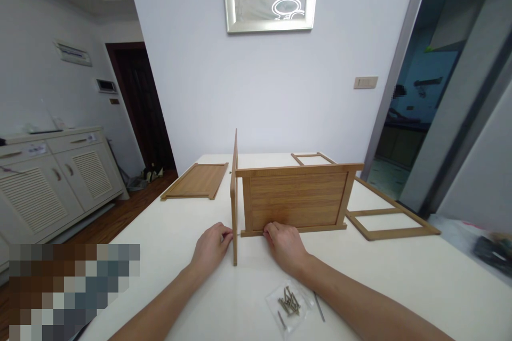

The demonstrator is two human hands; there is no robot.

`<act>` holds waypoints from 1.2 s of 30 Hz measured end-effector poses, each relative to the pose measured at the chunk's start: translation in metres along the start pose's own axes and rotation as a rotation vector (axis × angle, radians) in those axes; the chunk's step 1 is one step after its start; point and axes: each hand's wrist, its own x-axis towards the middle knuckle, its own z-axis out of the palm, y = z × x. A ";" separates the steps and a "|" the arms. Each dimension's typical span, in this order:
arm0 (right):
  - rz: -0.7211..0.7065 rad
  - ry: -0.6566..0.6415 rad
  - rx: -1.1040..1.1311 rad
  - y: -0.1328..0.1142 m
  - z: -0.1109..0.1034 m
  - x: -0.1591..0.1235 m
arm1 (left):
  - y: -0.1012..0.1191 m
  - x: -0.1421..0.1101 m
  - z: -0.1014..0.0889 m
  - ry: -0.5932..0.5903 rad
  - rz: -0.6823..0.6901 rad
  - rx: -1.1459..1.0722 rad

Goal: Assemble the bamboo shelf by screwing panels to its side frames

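Gap between upright board (234, 213) and panel (298, 200)

Bare left forearm (170, 298) angled far-right, bare right forearm (356, 293) angled far-left, left grip (212, 248) curled, right grip (287, 246) curled, back upward

Whatever the person's left hand (212, 248) may hold at the edge-on panel (234, 208) is too small to tell. The right hand (286, 245) hides part of the lower rail (316, 229). The near edge crops both forearms (172, 290); the far picture frame (270, 27) loses its top. Blocky blurring covers the near left corner.
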 end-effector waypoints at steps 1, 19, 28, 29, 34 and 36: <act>-0.001 0.001 0.002 0.000 0.000 0.000 | 0.000 0.000 0.000 0.000 -0.001 0.001; -0.023 0.011 0.007 -0.001 -0.002 -0.001 | 0.003 0.000 -0.002 -0.007 -0.005 0.030; -0.018 0.007 0.013 -0.002 -0.004 -0.001 | 0.003 0.000 -0.002 -0.019 0.003 0.015; -0.017 0.007 0.014 -0.002 -0.004 -0.001 | 0.003 0.000 -0.002 -0.019 0.000 0.019; -0.019 0.005 0.027 -0.001 -0.003 -0.001 | 0.004 -0.001 -0.002 -0.027 0.000 0.050; -0.016 0.010 0.029 0.000 -0.002 0.000 | 0.005 -0.002 -0.003 -0.026 -0.004 0.061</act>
